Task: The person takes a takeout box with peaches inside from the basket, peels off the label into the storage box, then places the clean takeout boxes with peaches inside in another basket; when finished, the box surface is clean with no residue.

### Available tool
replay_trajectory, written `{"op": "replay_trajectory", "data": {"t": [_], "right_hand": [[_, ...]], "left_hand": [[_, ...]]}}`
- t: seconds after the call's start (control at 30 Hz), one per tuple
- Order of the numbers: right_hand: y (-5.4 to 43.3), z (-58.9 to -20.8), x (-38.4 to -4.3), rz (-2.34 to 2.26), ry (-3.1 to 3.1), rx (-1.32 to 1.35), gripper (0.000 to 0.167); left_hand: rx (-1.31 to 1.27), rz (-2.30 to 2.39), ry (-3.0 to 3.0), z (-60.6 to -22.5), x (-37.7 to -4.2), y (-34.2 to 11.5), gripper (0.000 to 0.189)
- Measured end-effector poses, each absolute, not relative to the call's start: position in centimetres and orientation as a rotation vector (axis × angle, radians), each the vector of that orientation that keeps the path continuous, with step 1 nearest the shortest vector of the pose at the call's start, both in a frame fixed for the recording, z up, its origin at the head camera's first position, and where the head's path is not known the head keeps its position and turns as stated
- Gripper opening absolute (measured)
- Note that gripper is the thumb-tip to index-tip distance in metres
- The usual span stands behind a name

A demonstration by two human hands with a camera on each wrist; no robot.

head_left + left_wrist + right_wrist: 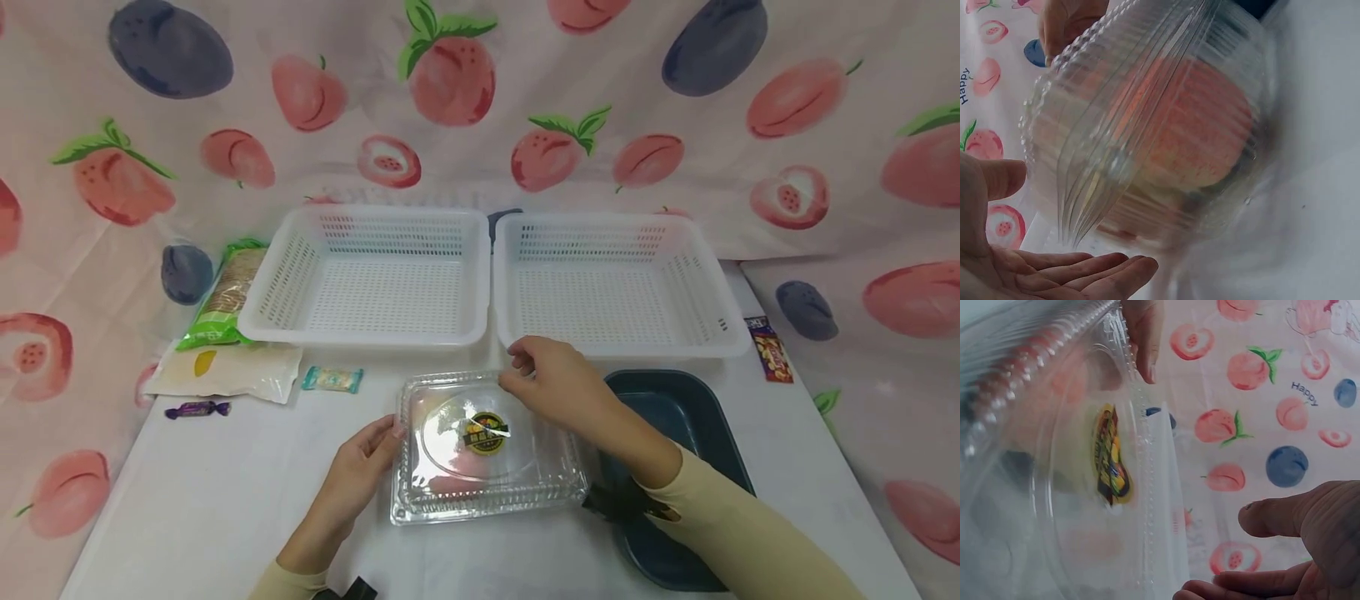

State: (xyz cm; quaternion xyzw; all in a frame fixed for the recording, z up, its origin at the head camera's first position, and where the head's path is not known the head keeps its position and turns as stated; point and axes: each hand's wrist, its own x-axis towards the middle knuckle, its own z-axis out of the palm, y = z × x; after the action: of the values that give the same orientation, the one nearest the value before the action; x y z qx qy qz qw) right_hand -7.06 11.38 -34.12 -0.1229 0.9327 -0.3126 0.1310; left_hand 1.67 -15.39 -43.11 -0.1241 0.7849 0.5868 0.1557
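Note:
A clear plastic clamshell box (525, 467) with a black-and-yellow round sticker (486, 433) on its lid sits on the table's front middle. Through its wall, the left wrist view shows a round, reddish, peach-like thing (1191, 131). At the box's left edge is my left hand (358, 468), its fingertips beside the rim and its fingers extended; whether they touch is unclear. My right hand (558, 387) hovers over the back right of the lid. In the right wrist view its thumb and fingers (1272, 581) stand apart with nothing between them.
Two white perforated baskets (367, 342) (637, 350) stand behind the box. A dark blue tray (697, 400) lies under my right forearm. On the left are a green-edged bag (225, 292), a white packet (232, 371) and small wrapped sweets (332, 380) (197, 409). A purple snack packet (769, 350) lies far right.

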Motion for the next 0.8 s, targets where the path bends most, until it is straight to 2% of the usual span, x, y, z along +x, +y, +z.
{"op": "replay_trajectory", "data": {"t": [0.27, 0.4, 0.8], "right_hand": [[9.0, -35.2, -7.6, -0.713, 2.694, -0.434, 0.044], [8.3, -35.3, -7.7, -0.636, 2.686, -0.465, 0.046], [7.8, -35.7, -7.8, -0.588, 2.699, -0.569, 0.025]], "left_hand": [[-0.372, 1.72, 2.173, -43.2, 2.3, -14.9, 0.081], [-0.39, 1.757, 2.134, -43.3, 2.5, -14.6, 0.081], [-0.408, 1.867, 2.074, -44.1, 3.3, -14.1, 0.069]]}}
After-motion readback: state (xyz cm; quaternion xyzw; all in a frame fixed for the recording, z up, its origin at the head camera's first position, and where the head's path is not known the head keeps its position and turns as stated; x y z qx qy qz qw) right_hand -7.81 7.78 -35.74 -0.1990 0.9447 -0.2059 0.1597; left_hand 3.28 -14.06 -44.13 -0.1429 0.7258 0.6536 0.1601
